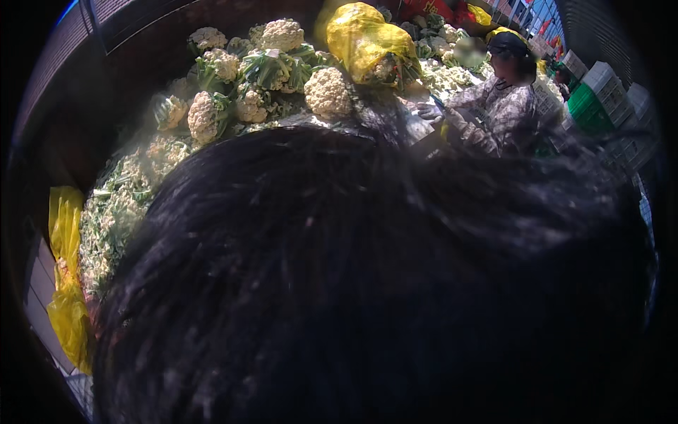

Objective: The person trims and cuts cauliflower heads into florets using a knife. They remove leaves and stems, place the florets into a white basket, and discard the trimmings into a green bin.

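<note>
Neither of my hands shows. Dark hair (254,254) covers the middle and lower part of the view. Beyond it several whole cauliflower heads lie piled up, some with green leaves; one large pale cauliflower (327,93) is nearest the hair's edge. Another cauliflower (203,116) sits further left, tilted on its side with its leaves at the right. A yellow plastic net bag (371,42) rests behind them with cauliflower inside. Cut florets and leaf scraps (119,222) spread in a thick heap down the left side.
A co-worker (511,106) in a dark cap and patterned top stands at the right, a gloved hand (428,112) low over the pile. Behind are stacked white crates (609,85) and a green crate (589,108). Yellow plastic (69,312) hangs at the left edge.
</note>
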Demonstrator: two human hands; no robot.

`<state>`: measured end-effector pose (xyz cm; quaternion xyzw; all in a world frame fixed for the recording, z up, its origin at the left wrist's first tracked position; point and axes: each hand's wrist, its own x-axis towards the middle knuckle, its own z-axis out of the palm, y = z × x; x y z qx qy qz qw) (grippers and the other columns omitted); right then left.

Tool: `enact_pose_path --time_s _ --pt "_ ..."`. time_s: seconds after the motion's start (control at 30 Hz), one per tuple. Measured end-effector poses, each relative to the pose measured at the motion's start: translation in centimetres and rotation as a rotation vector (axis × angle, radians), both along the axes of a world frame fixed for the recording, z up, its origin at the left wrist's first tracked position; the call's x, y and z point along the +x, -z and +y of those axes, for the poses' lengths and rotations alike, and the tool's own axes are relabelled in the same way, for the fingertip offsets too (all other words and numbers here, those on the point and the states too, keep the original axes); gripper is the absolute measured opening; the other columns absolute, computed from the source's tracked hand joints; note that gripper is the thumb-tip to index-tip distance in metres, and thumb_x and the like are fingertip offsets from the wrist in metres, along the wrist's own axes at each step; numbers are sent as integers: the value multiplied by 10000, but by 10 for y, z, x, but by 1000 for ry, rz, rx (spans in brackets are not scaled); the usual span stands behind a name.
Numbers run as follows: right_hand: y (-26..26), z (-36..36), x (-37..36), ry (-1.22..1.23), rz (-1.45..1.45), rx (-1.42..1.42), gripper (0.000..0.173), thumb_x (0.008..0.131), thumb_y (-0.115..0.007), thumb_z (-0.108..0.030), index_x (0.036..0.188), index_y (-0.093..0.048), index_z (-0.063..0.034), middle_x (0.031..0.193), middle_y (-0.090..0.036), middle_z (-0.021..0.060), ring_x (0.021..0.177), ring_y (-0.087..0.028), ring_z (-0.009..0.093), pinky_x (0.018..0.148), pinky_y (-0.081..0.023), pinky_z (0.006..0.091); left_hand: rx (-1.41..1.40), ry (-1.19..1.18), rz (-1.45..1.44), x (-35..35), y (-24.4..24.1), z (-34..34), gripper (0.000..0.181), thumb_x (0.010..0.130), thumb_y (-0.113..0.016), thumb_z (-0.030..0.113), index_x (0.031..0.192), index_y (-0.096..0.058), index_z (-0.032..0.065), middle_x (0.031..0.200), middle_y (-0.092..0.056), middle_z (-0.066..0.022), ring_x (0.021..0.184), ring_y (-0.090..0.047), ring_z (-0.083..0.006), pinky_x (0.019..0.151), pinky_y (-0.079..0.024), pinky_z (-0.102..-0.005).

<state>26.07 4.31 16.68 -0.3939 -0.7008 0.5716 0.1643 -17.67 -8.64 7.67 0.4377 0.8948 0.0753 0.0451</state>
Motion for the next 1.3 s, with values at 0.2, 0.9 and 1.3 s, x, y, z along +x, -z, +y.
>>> enact_pose_path --time_s 0.2,0.9,1.3 --pt "-50 -45 74 122 0 219 356 915 -547 -249 1205 -583 -46 895 -633 83 686 -599 196 619 -484 323 101 45 45 -21 -52 -30 228 936 -622 160 1117 -681 35 1049 -704 -156 948 -674 -306 910 -507 -440" --pt "-55 109 -2 220 -67 542 234 902 -510 -213 1056 -620 -76 1003 -615 148 868 -612 321 746 -502 426 248 624 28 164 -108 99 274 923 -602 202 1163 -652 80 1083 -683 -129 1002 -646 -284 1001 -420 -491" --pt "96 386 -76 715 -390 847 198 894 -488 -193 972 -641 -94 1066 -605 186 972 -620 393 818 -512 485 171 1039 121 157 -22 224 303 916 -590 226 1189 -636 105 1102 -671 -114 1032 -630 -272 1052 -370 -520"
